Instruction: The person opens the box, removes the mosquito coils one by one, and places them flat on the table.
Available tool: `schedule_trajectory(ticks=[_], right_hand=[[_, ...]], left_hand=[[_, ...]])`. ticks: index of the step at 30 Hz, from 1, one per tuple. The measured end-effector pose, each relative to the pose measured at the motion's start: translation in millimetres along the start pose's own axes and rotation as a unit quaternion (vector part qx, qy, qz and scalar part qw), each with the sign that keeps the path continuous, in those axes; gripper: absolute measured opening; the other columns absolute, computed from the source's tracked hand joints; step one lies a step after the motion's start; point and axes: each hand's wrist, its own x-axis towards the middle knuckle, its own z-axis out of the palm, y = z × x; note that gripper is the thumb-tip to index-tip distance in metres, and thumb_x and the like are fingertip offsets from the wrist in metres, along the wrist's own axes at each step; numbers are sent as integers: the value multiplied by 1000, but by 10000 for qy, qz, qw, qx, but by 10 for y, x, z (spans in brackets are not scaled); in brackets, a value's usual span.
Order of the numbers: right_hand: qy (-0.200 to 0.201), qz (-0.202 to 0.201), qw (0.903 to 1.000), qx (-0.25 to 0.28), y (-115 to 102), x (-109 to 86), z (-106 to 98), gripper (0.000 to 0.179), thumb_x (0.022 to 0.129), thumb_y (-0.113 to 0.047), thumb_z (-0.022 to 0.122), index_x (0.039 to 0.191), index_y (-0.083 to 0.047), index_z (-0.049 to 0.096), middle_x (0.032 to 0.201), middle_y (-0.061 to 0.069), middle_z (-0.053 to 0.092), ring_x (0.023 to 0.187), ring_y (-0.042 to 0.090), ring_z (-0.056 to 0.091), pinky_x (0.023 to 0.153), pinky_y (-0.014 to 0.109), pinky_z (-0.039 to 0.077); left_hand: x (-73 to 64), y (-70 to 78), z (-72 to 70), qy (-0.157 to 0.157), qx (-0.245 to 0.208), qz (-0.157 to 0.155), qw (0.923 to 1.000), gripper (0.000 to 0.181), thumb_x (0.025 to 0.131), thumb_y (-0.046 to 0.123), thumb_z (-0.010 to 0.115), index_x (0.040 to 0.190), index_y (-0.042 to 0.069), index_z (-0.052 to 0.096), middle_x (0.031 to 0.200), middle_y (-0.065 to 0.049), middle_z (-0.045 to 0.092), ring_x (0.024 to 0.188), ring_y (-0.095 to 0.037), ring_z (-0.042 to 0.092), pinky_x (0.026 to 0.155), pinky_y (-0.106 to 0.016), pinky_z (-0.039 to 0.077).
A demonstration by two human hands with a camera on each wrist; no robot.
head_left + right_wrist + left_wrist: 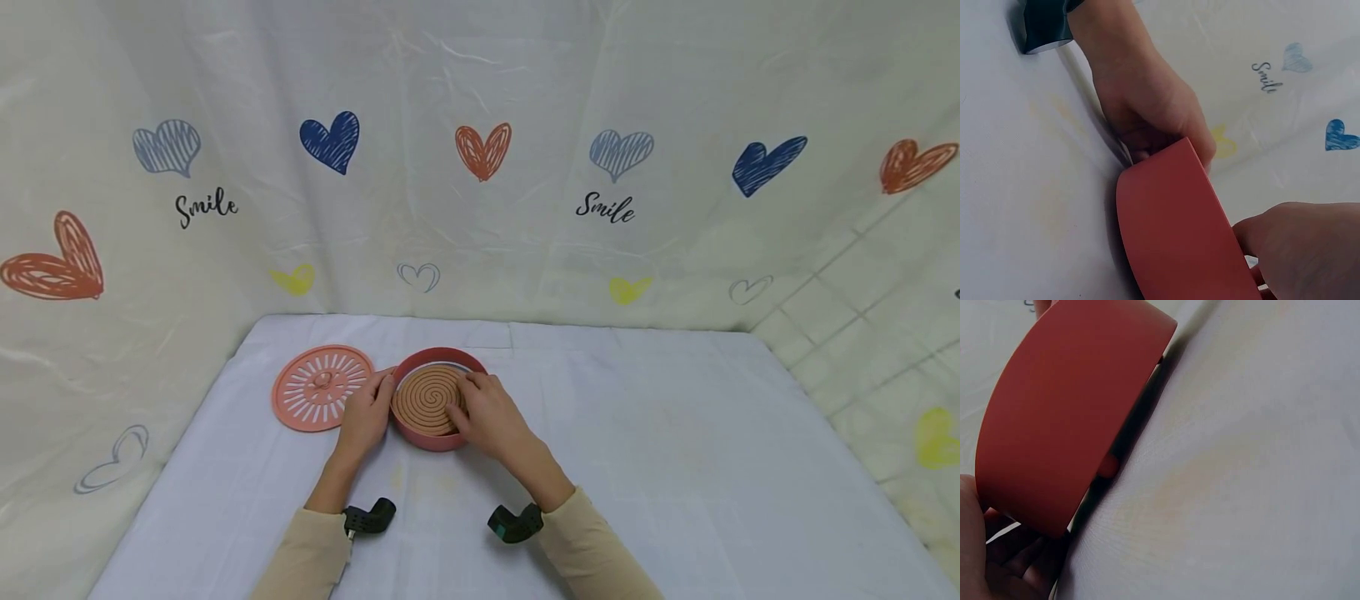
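Note:
A round red mosquito coil holder [429, 443] stands on the table, with a brown spiral mosquito coil [426, 402] at its opening. My left hand [367, 414] grips the holder's left side, thumb by the rim and fingers round the wall. At the coil's right edge, my right hand [491, 417] pinches it between thumb and fingers, over the holder's rim. Both wrist views show the holder's smooth outer wall [1066, 412], which hides the coil there. Small feet lift its base off the cloth in the left wrist view.
Left of the holder, a coral slotted round lid [281, 396] lies flat, close to my left hand. White cloth covers the table [675, 467]. Behind it hangs a pale curtain [540, 250] printed with hearts. Each wrist wears a black camera mount [369, 517].

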Motion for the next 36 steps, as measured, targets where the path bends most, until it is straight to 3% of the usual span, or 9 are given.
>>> schedule_trajectory(ticks=[14,26,31,36], right_hand=[[162,-78,9989,429,5,5,-14,52,97,-29,66,138,1,57,143,20,53,130,34,54,108,48,48],[384,-24,9911,1277,29,22,-44,46,95,-20,69,134,3,60,141,19,55,132,33,55,106,44,51],[669,87,9803,1854,36,18,-73,37,91,-10,72,125,3,65,130,20,60,106,27,67,84,32,61],[787,403,9664,2415,29,18,-109,34,89,-6,74,121,0,66,116,16,66,84,18,67,67,20,58]], left_hand=[[5,10,-12,16,-8,64,10000,46,107,42,40,137,13,61,136,-10,65,134,-26,57,113,-49,44],[-2,29,-14,17,-50,58,10000,45,107,39,41,136,12,61,136,-10,65,133,-27,57,112,-48,45],[-3,31,-13,21,-23,1,10000,45,107,40,41,137,12,61,137,-10,65,133,-27,57,112,-48,45],[5,25,-8,16,-13,-8,10000,45,107,40,41,137,12,61,137,-10,65,133,-27,57,112,-49,44]])
